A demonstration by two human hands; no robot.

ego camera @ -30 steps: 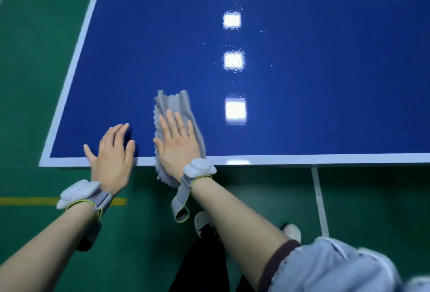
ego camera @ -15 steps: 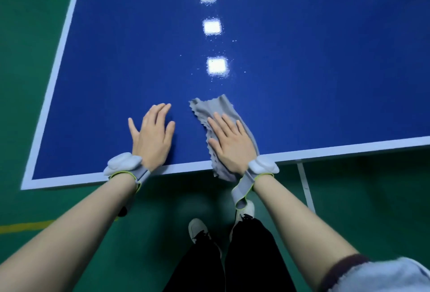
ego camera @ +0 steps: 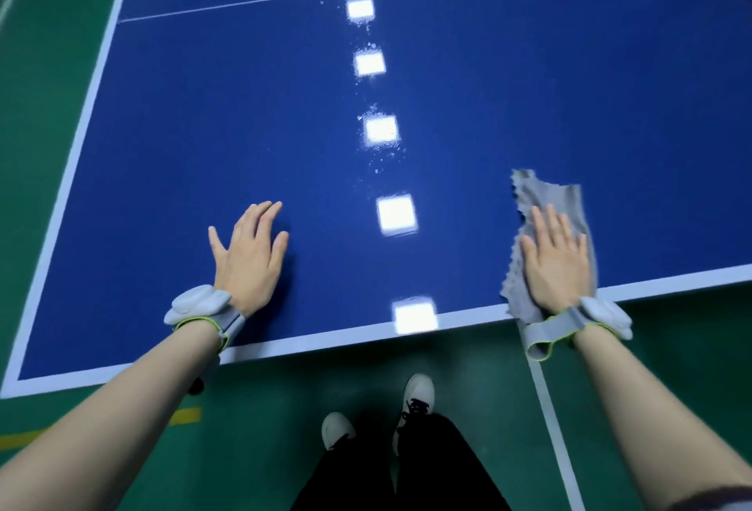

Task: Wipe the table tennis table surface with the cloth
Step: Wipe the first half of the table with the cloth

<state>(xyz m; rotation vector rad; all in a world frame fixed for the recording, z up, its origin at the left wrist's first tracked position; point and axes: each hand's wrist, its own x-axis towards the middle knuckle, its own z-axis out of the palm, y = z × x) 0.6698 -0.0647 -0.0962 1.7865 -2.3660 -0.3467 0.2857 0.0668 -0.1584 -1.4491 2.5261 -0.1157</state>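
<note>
Rightward has slid the cloth (ego camera: 549, 201) under flat right hand (ego camera: 555, 262); left hand (ego camera: 250, 254) flat.

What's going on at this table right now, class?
A person is wiping a blue table tennis table. Their right hand presses flat on a grey cloth near the table's front edge, where the cloth overhangs a little. Their left hand rests flat on the bare surface, holding nothing.
</note>
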